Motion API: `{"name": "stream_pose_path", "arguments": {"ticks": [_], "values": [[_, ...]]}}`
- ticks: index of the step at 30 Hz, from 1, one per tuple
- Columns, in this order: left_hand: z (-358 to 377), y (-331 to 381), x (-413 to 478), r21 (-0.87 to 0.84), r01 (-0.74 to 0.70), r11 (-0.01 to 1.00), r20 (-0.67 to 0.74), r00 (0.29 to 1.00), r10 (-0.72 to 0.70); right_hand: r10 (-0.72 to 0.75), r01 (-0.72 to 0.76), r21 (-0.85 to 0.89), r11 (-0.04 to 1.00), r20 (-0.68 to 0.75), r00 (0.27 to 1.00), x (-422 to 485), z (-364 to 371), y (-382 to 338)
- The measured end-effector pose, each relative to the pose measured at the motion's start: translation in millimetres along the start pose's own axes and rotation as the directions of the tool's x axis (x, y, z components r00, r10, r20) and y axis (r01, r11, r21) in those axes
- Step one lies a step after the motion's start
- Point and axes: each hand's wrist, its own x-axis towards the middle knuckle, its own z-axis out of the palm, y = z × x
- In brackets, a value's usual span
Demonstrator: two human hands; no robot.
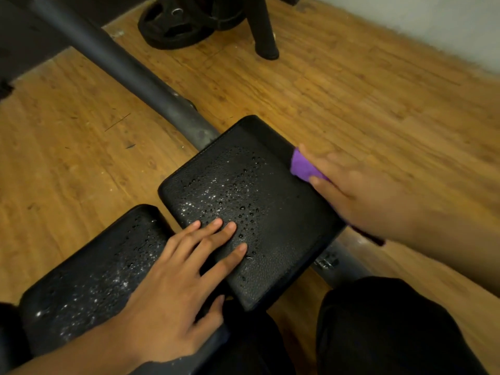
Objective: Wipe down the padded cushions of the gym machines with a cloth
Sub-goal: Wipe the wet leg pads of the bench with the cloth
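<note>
at cushion [273, 209] right edge — cloth [304, 167] under flat right grip [359, 192]; left grip [176, 280] splayed open

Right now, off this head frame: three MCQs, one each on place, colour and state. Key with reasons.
1. Where is the cloth?
A. at the right edge of the far cushion, under the right hand
B. lying on the floor
C. hung on the frame tube

2. What colour is the cloth?
A. white
B. purple
C. green

3. What state are the cushion tops in?
A. dry
B. torn open
C. beaded with droplets

Key:
1 A: the right hand presses it against that cushion's right edge.
2 B: purple fabric shows past the fingers.
3 C: drops glisten on the far cushion and on the near cushion, while the left hand lies flat across both.
</note>
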Motion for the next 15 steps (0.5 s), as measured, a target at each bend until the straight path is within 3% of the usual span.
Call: {"name": "stream_pose_path", "arguments": {"ticks": [4, 7, 10, 15], "values": [[0, 0, 0, -0.004, 0.001, 1.000, 0.001, 1.000, -0.001, -0.039, 0.031, -0.118, 0.993, -0.064, 0.997, 25, 6, -10], [-1, 0, 0, -0.011, 0.008, 1.000, 0.009, 1.000, -0.008, 0.047, -0.047, -0.007, 0.999, 0.048, 0.998, 104, 9, -17], [-3, 2, 1, -0.014, 0.010, 1.000, 0.035, 0.999, -0.009, 0.054, -0.058, 0.152, 0.987, 0.034, 0.998, 159, 11, -22], [-4, 1, 1, -0.008, 0.008, 1.000, 0.040, 0.999, -0.007, 0.001, -0.002, 0.048, 0.999, 0.016, 1.000, 93, 10, -7]]}}
